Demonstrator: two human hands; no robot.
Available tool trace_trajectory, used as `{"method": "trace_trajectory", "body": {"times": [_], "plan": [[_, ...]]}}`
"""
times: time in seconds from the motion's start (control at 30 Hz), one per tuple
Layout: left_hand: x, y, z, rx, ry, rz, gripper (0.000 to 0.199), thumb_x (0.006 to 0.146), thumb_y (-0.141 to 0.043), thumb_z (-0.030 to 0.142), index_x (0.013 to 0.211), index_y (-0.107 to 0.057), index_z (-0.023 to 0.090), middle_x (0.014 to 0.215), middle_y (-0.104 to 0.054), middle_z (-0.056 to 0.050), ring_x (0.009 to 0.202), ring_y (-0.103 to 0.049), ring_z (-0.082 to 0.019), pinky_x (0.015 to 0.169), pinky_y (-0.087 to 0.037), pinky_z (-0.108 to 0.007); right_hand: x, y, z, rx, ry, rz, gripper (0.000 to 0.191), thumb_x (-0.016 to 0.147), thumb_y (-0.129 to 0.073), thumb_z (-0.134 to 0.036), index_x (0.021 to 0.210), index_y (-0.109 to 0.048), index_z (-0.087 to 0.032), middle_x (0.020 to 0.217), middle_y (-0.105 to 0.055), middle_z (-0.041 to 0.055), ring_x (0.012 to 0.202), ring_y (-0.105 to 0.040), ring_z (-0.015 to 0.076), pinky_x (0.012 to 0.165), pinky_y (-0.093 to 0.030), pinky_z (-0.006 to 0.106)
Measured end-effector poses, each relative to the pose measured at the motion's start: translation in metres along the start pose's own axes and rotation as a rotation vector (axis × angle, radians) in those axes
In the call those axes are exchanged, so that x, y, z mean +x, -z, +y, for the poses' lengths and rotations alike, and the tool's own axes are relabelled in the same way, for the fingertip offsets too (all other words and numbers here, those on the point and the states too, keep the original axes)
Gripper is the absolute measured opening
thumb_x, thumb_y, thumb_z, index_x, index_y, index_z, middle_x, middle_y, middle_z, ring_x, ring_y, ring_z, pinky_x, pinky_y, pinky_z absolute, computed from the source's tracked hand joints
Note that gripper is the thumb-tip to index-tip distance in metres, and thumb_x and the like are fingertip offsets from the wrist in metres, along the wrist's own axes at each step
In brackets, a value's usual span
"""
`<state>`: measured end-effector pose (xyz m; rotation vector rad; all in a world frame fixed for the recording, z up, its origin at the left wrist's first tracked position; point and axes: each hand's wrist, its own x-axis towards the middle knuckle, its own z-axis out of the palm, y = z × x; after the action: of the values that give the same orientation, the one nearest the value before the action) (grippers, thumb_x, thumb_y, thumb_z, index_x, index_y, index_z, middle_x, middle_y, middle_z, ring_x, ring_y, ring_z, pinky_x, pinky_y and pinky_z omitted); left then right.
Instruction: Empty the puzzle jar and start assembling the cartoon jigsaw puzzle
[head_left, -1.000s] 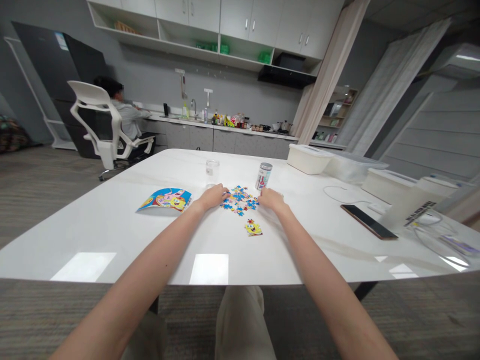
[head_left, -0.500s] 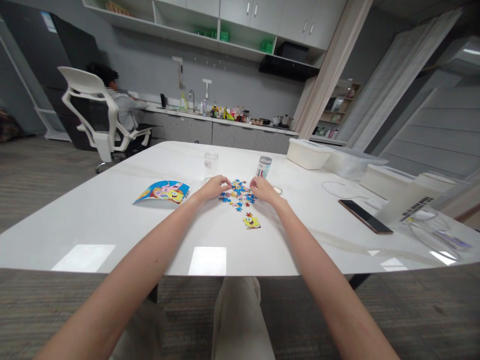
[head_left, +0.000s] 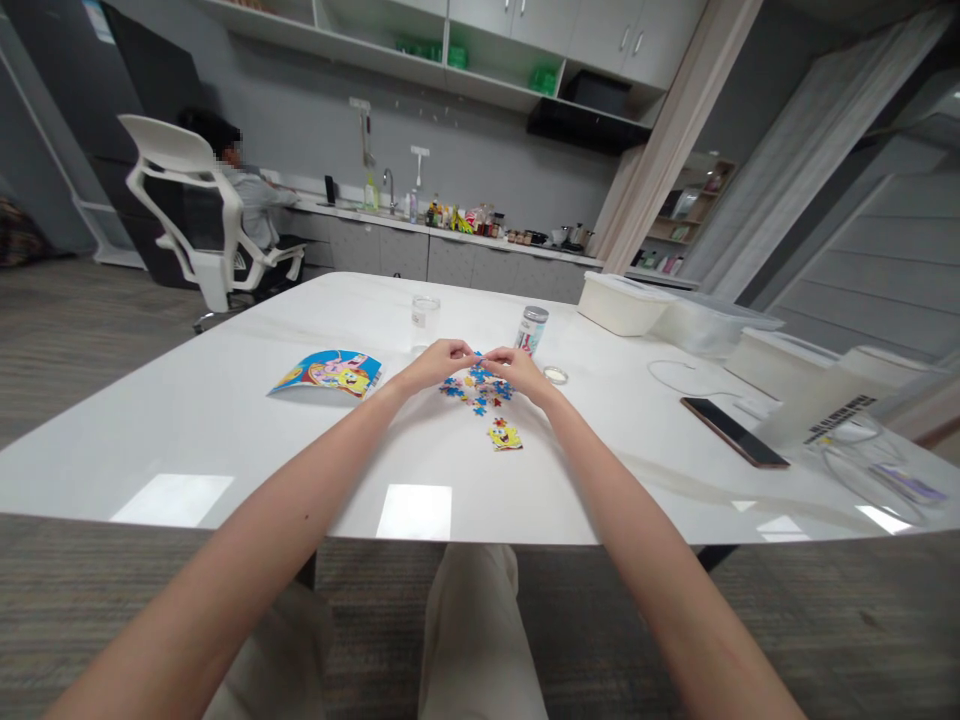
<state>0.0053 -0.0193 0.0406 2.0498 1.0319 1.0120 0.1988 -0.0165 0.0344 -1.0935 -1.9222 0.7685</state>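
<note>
Above a loose pile of jigsaw puzzle pieces (head_left: 487,391), mostly blue, my two hands meet fingertip to fingertip. My left hand (head_left: 448,362) is closed in a pinch on a small puzzle piece, largely covered by the fingers. Thumb and fingers of my right hand (head_left: 513,368) also pinch a piece at the same spot; whether the two pieces are joined I cannot tell. Nearer to me lies a small joined section of yellow puzzle (head_left: 505,437) with a cartoon face, a reddish piece at its top edge. A curved picture sheet (head_left: 330,373) rests left of my left hand.
Behind the hands stand a clear jar (head_left: 424,318) and a printed can (head_left: 532,328); a ring-shaped lid (head_left: 555,375) lies by my right hand. Further right are a phone (head_left: 733,432), cables and storage boxes (head_left: 622,305). A person sits in a white chair (head_left: 217,225) beyond the table.
My hands have come together over the pile; before, they were apart at its left and right sides. The view has tilted slightly.
</note>
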Motion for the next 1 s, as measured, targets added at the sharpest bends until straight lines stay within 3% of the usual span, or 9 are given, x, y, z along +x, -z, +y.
{"method": "trace_trajectory", "body": {"times": [0.13,0.23,0.3,0.43,0.53,0.67,0.8,1.0], "plan": [[-0.001,-0.005,0.003,-0.053,0.028,-0.013,0.024,0.079,-0.061,0.038,0.087,-0.057,0.015,0.052,-0.035,0.010,0.048,-0.030,-0.008,0.048,-0.020,-0.022,-0.002,0.003,-0.003,0.084,-0.095,0.029,0.026,0.072,-0.066,-0.034,0.086,-0.072,-0.013,0.073,-0.068,0.0030,0.065,-0.055,0.0130,0.063,-0.043,0.026],[-0.003,-0.007,0.008,-0.106,0.008,-0.040,0.031,0.079,-0.062,0.038,0.100,-0.054,0.016,0.052,-0.033,0.012,0.047,-0.029,-0.007,0.047,-0.020,-0.021,-0.001,0.005,-0.002,0.148,-0.132,0.059,0.026,0.070,-0.064,-0.029,0.090,-0.071,-0.015,0.068,-0.064,-0.0003,0.061,-0.052,0.0113,0.059,-0.041,0.024],[-0.005,-0.008,0.015,-0.065,-0.064,-0.132,0.032,0.077,-0.065,0.039,0.098,-0.059,0.015,0.052,-0.032,0.011,0.048,-0.029,-0.007,0.049,-0.021,-0.021,0.000,0.006,-0.002,0.171,-0.169,0.079,0.024,0.069,-0.060,-0.022,0.089,-0.071,-0.016,0.061,-0.060,-0.0023,0.058,-0.050,0.0108,0.056,-0.039,0.023],[-0.010,-0.012,0.032,0.131,-0.199,-0.436,0.031,0.072,-0.069,0.044,0.079,-0.071,0.014,0.053,-0.030,0.008,0.049,-0.029,-0.007,0.050,-0.020,-0.024,0.000,0.007,0.000,0.175,-0.244,0.098,0.024,0.066,-0.052,-0.014,0.082,-0.070,-0.016,0.055,-0.055,-0.0036,0.055,-0.048,0.0107,0.054,-0.038,0.023],[-0.014,-0.019,0.040,0.240,-0.224,-0.551,0.039,0.068,-0.073,0.047,0.090,-0.074,0.015,0.054,-0.034,0.007,0.050,-0.033,-0.008,0.051,-0.024,-0.024,-0.002,0.005,0.001,0.174,-0.243,0.096,0.019,0.062,-0.058,-0.013,0.079,-0.067,-0.016,0.064,-0.063,-0.0020,0.061,-0.053,0.0109,0.060,-0.043,0.023],[-0.017,-0.028,0.042,0.356,-0.265,-0.619,0.054,0.063,-0.077,0.052,0.103,-0.073,0.016,0.060,-0.047,0.005,0.054,-0.043,-0.010,0.056,-0.031,-0.024,-0.003,0.006,-0.003,0.206,-0.263,0.150,0.014,0.061,-0.066,-0.016,0.075,-0.063,-0.016,0.066,-0.065,0.0001,0.062,-0.057,0.0116,0.060,-0.043,0.024],[-0.019,-0.031,0.046,0.445,-0.275,-0.644,0.061,0.064,-0.076,0.056,0.109,-0.072,0.015,0.069,-0.059,0.000,0.060,-0.051,-0.013,0.062,-0.036,-0.024,-0.004,0.022,-0.015,0.262,-0.261,0.243,0.021,0.063,-0.070,-0.022,0.082,-0.064,-0.016,0.072,-0.068,0.0032,0.063,-0.059,0.0122,0.053,-0.037,0.022],[-0.024,-0.028,0.061,0.581,-0.291,-0.620,0.059,0.068,-0.074,0.056,0.111,-0.071,0.016,0.079,-0.068,-0.005,0.069,-0.057,-0.017,0.067,-0.039,-0.025,-0.038,0.045,-0.018,0.250,-0.187,0.062,0.028,0.060,-0.078,-0.035,0.076,-0.065,-0.016,0.075,-0.069,0.0036,0.066,-0.057,0.0118,0.057,-0.038,0.023]]}}
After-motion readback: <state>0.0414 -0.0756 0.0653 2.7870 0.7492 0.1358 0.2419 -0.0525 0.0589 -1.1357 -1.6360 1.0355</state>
